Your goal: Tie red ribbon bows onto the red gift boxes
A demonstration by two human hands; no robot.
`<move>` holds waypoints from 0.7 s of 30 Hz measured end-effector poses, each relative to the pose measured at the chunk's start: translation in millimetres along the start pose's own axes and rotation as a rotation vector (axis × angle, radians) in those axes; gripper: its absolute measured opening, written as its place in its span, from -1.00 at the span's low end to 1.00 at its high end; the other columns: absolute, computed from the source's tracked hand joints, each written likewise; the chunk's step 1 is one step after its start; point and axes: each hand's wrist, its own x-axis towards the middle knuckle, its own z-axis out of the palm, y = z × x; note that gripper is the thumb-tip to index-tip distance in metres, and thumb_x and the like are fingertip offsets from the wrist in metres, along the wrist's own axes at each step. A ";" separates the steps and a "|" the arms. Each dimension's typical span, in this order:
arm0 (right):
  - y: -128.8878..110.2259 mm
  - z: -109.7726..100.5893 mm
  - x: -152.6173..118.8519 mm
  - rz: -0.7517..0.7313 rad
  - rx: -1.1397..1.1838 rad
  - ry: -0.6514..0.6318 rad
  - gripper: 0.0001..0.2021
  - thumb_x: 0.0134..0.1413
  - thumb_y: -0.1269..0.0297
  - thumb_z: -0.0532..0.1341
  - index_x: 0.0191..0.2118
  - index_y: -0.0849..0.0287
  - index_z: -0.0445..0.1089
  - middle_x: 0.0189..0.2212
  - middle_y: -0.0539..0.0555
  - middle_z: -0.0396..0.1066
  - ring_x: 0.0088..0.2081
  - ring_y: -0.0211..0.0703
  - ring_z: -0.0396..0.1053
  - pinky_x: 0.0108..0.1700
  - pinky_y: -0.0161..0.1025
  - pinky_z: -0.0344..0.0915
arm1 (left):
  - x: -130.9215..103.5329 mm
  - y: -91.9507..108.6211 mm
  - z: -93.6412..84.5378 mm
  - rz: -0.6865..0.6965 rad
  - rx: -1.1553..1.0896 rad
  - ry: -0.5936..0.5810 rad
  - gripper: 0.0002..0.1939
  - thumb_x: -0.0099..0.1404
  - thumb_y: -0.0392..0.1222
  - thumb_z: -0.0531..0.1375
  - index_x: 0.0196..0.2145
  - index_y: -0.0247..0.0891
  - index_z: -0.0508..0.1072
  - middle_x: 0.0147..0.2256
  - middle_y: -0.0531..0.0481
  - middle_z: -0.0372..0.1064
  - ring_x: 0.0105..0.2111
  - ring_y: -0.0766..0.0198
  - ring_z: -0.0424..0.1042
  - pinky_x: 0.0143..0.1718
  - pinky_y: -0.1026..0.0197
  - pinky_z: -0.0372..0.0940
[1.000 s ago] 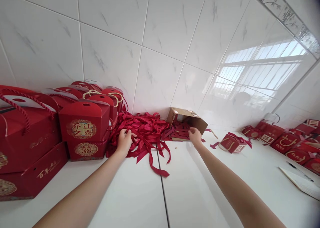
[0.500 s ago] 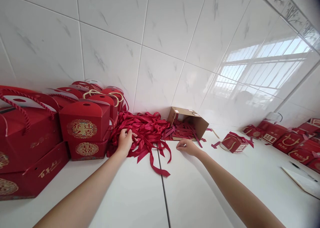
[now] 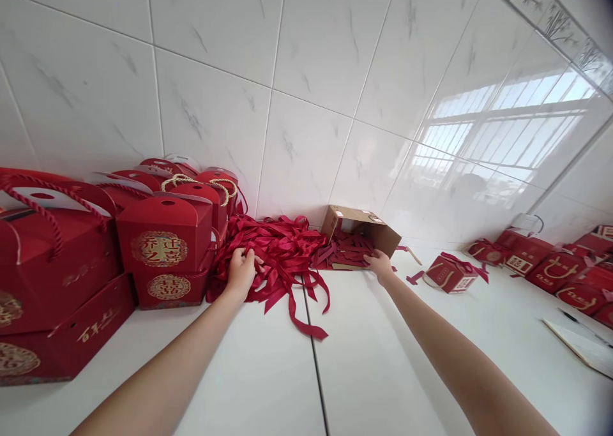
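A large heap of red satin ribbons (image 3: 282, 244) lies against the wall. My left hand (image 3: 242, 273) rests on its near left side, fingers curled round some ribbon. To the right, a brown cardboard box (image 3: 390, 238) lies on its side with its mouth towards me, and dark red paper strips (image 3: 349, 249) spill inside it. My right hand (image 3: 379, 263) is at the right of the box's mouth, fingers stretched out to the strips; its fingertips are partly hidden. One loose ribbon end curls forward onto the white table (image 3: 268, 372).
Red gift boxes (image 3: 165, 235) with gold print and rope handles stand stacked at the left. A small red box (image 3: 450, 273) with a bow sits right of centre. More red boxes (image 3: 555, 270) line the far right, near a notepad (image 3: 582, 346) and a pen (image 3: 582, 324).
My right hand has moved right and forward from the bare table to the paper strips at the box's mouth. My left hand has stayed on the ribbons.
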 end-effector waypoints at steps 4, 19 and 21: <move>-4.1 19.4 -10.8 -0.034 -0.043 0.010 -0.70 0.20 0.22 0.15 0.02 0.20 0.29 -0.02 0.14 0.32 -0.10 -0.10 0.37 -0.09 -0.04 0.36 | -0.9 0.0 0.4 -0.002 -0.004 -0.005 -0.68 0.32 -0.12 0.12 -0.01 -0.31 0.32 -0.10 -0.11 0.35 -0.21 0.21 0.42 -0.22 0.07 0.39; -80.9 85.6 -39.0 -0.384 -0.462 -0.281 -0.68 0.20 0.22 0.15 0.03 0.20 0.28 -0.01 0.14 0.32 -0.08 -0.08 0.36 -0.07 -0.02 0.35 | -0.1 -2.5 -1.2 0.010 0.004 -0.005 -0.69 0.33 -0.12 0.11 -0.03 -0.32 0.33 -0.13 -0.10 0.37 -0.25 0.24 0.43 -0.26 0.10 0.39; -83.1 87.5 -39.6 -0.358 -0.509 -0.285 -0.69 0.20 0.21 0.15 0.02 0.20 0.29 -0.03 0.14 0.33 -0.10 -0.10 0.37 -0.09 -0.04 0.36 | 0.3 -3.1 -1.4 0.014 0.003 -0.007 -0.70 0.33 -0.12 0.11 -0.04 -0.32 0.34 -0.15 -0.09 0.37 -0.27 0.26 0.43 -0.28 0.12 0.40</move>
